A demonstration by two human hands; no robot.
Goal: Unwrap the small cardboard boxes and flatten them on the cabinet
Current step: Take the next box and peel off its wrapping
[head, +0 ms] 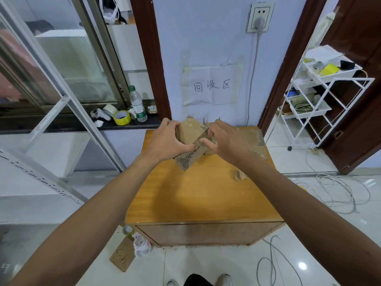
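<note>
A wooden cabinet point(206, 193) stands against a pale wall, its top orange-brown. To the right is a white wire rack point(309, 93) with trays of odds and ends. On the wall above the cabinet a taped paper sign point(212, 85) reads 回收区 in handwriting. Flat cardboard point(253, 137) lies at the cabinet's far right corner, against the wall.

The box point(191, 137) is held tilted over the far part of the cabinet top, between both hands, its lower flap hanging toward the wood. That flap bears dark print, too blurred to read. The left hand point(167, 139) grasps the box's left side, fingers curled over the top and thumb across the front. The right hand point(224, 139) has its fingers curled at the box's right edge, pinching there; what exactly it pinches cannot be told.

On the floor by the cabinet's left front corner lies a cardboard tag point(122, 258), its handwriting looking like 4-3, seen upside down. On the dark sill to the left stand a bottle point(138, 104) with a green label, unreadable, and a yellow tape roll point(121, 117) just beside it. A crumpled scrap point(239, 175) lies on the cabinet under the right forearm.
</note>
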